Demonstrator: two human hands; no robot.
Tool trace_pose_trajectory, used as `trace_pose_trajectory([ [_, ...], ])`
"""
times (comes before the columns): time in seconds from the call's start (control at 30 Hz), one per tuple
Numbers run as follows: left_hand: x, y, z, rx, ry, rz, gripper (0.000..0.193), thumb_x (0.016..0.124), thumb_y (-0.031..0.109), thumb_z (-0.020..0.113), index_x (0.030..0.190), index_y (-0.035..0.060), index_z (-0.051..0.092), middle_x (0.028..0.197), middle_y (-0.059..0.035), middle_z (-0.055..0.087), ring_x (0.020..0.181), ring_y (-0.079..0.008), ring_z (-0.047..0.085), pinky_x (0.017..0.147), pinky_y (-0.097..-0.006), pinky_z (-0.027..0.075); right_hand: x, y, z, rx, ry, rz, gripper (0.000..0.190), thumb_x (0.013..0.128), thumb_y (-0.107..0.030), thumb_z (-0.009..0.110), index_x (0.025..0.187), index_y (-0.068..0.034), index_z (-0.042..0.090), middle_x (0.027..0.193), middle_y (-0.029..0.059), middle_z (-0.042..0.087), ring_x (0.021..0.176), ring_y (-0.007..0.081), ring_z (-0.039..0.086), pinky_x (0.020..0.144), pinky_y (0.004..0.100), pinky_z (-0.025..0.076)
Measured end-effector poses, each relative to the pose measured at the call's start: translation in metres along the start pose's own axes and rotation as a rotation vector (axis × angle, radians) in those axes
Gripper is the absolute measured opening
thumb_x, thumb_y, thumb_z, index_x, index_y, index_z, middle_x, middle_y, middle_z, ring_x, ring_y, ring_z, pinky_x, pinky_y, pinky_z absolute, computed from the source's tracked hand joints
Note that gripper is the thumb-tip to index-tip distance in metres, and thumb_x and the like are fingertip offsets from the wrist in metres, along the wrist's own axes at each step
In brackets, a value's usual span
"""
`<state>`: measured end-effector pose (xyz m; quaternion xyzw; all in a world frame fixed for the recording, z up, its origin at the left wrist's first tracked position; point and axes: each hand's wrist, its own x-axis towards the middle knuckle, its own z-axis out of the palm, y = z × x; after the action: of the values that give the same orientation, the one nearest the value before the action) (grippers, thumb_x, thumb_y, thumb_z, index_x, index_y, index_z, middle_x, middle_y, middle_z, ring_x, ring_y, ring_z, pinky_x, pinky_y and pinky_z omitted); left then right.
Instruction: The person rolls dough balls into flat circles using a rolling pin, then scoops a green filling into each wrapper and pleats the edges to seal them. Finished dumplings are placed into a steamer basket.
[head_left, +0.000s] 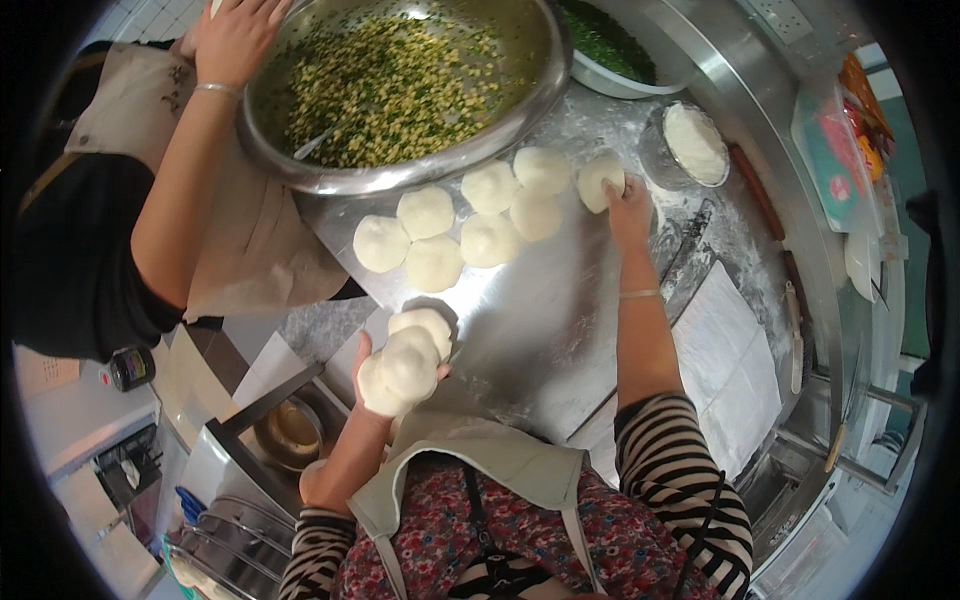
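In my left hand (363, 371), near my apron, rest several overlapping flat rounds of pale dough (409, 361), lying on the palm and covering most of it. My right hand (631, 206) reaches out to the right over the metal worktop (540, 300), thumb and fingers on the edge of one dough round (598, 182); whether that round is lifted cannot be told. Between my hands and the large bowl, several more dough rounds (488, 241) lie on the worktop in a loose cluster, some touching.
A large metal bowl (262, 154) holds diced filling with green bits. Behind it is a basin of chopped greens (626, 88). A flour bowl (724, 161), rolling pin (756, 191) and white sheet (724, 360) lie right. A co-worker's arm (184, 187) is at left.
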<state>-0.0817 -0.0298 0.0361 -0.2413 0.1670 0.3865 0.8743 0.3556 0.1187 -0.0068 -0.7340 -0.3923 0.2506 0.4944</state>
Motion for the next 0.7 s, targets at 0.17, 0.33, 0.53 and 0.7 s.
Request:
trace_pose_trajectory([
  [0.17, 0.029, 0.0, -0.005, 0.038, -0.13, -0.014, 0.099, 0.092, 0.076, 0.042, 0.159, 0.0052, 0.023, 0.163, -0.0238, 0.026, 0.143, -0.0535, 0.03, 0.114, -0.0696, 0.029, -0.122, -0.13, 0.009, 0.376, -0.567, 0.266, 0.03, 0.089, -0.009, 0.074, 0.114, 0.004, 0.062, 0.108, 0.0093, 0.07, 0.097, 0.0145, 0.066, 0.084, 0.029, 0.054],
  [0.33, 0.025, 0.009, -0.01, -0.097, -0.438, -0.228, 0.101, 0.089, 0.084, 0.035, 0.159, 0.0119, 0.027, 0.16, -0.0206, 0.033, 0.143, -0.0491, 0.036, 0.113, -0.0714, 0.027, -0.214, -0.159, 0.071, 0.064, -1.033, 0.015, 0.034, 0.091, -0.009, 0.071, 0.119, 0.005, 0.058, 0.11, 0.0127, 0.07, 0.1, 0.0176, 0.068, 0.086, 0.0298, 0.055],
  [0.53, -0.065, 0.04, -0.028, -0.225, -0.351, -0.011, 0.103, 0.089, 0.081, 0.041, 0.158, 0.0067, 0.027, 0.16, -0.0224, 0.033, 0.141, -0.0481, 0.039, 0.114, -0.067, 0.029, -0.272, -0.177, 0.148, 0.167, -1.136, -0.075, 0.028, 0.091, -0.007, 0.07, 0.115, 0.002, 0.06, 0.107, 0.0129, 0.068, 0.098, 0.0208, 0.069, 0.084, 0.032, 0.057],
  [0.7, -0.176, 0.082, -0.059, -0.1, -0.55, 0.304, 0.098, 0.091, 0.075, 0.047, 0.158, 0.0055, 0.028, 0.158, -0.0233, 0.036, 0.14, -0.0485, 0.041, 0.115, -0.0655, 0.032, -0.341, -0.247, 0.233, 0.105, -1.364, -0.363, 0.026, 0.087, -0.002, 0.07, 0.111, 0.001, 0.061, 0.107, 0.0101, 0.064, 0.097, 0.0193, 0.066, 0.082, 0.0315, 0.057],
])
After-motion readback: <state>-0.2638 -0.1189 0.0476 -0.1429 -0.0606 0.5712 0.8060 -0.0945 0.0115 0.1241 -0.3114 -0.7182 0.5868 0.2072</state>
